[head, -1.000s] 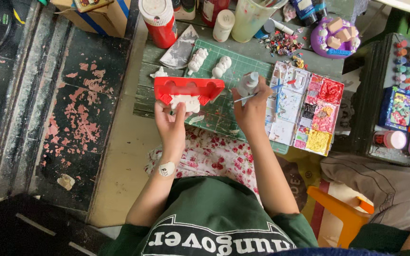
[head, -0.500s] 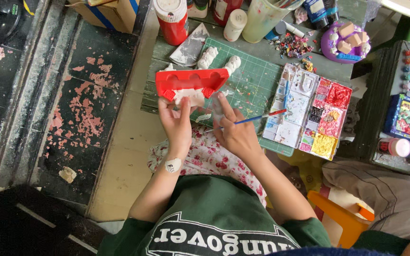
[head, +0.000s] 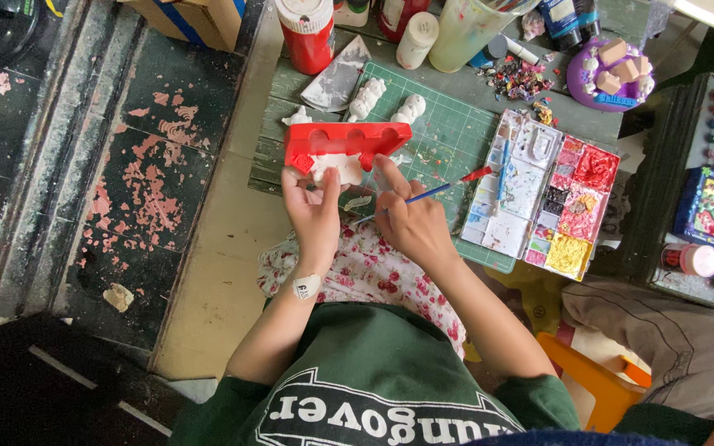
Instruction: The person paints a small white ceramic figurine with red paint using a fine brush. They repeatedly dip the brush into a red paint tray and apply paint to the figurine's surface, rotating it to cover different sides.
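Figure (head: 345, 149) on the cutting mat (head: 448, 136), paint palette (head: 547, 198) to its right.

At the top edge I see a cardboard box (head: 200, 18), brown with a blue stripe, standing on the floor left of the work table. Just right of it stands a red paint bottle (head: 309, 33) with a white cap. Further right are a small white bottle (head: 416, 39) and a dark blue bottle (head: 561, 21) bearing a pale label. No screens or signs show.
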`<state>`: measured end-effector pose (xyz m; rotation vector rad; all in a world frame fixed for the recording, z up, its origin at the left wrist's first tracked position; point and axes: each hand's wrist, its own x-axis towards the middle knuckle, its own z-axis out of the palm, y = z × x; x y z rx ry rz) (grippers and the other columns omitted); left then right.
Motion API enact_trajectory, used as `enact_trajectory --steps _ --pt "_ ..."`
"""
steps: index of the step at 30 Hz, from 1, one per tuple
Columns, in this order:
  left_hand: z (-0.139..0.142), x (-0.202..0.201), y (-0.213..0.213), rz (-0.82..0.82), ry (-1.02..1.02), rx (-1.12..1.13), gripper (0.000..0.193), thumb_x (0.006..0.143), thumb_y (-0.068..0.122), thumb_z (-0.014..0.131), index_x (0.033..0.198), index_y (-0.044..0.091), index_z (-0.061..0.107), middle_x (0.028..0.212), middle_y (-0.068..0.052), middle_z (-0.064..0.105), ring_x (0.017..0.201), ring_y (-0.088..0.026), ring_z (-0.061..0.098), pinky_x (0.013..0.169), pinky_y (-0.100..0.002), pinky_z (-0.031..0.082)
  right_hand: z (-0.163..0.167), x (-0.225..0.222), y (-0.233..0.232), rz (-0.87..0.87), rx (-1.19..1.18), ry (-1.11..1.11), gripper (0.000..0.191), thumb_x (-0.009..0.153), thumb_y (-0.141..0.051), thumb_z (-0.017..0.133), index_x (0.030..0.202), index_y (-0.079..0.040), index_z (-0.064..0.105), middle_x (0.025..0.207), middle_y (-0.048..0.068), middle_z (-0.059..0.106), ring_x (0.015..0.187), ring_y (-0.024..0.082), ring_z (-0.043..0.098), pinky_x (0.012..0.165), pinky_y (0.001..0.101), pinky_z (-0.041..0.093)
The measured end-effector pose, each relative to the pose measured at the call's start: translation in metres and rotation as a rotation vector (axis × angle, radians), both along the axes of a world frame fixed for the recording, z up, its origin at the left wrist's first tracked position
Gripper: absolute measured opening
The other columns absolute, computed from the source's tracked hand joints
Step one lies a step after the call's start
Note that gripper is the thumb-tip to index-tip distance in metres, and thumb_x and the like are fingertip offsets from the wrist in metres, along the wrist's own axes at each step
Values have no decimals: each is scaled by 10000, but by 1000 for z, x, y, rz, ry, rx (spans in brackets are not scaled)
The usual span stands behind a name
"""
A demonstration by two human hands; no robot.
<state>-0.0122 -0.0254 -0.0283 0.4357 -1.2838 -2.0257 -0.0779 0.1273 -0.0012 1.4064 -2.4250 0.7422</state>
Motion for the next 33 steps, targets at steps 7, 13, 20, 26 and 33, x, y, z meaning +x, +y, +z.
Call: enact_trajectory --steps 7,13,20,26,33 --pt "-6 1 0 6 -31 -2 301 1043 25 628 1287 30 452 1216 -75 578 1084 -163 658 892 -363 623 -2 -4 1 34 -7 -5 466 783 -13 773 1075 -80 417 1546 173 482 774 335 634 541 445 507" --pt "-12 -1 -1 0 -34 39 307 1044 33 635 1293 32 455 1250 -94 593 1108 -175 660 905 -368 623 -6 -9 11 49 -65 -41 450 818 -38 791 1012 -73 387 1551 180 485 842 338 666 616 454 548" --pt "-10 -2 -4 -15 -43 95 315 1035 63 643 1288 56 455 1301 -97 592 1149 -197 664 919 -387 620 0 -51 16 -91 -476 -112 621 991 13 818 1145 -69 222 1650 252 331 1235 302 674 985 379 571" --pt "-11 -1 -2 -36 -58 156 301 1039 71 654 1276 62 468 1281 -98 611 1114 -192 661 881 -370 602 6 -66 30 -278 -535 -196 593 958 16 816 1108 -85 251 1613 276 403 1377 377 572 1147 453 440" --pt "-13 -1 -3 -38 -43 124 311 1036 67 644 1286 69 458 1284 -86 605 1132 -190 660 891 -372 614 -1 -16 76 -343 -1049 -148 653 1104 -633 283 1029 -53 575 783 144 704 644 165 582 751 287 476"
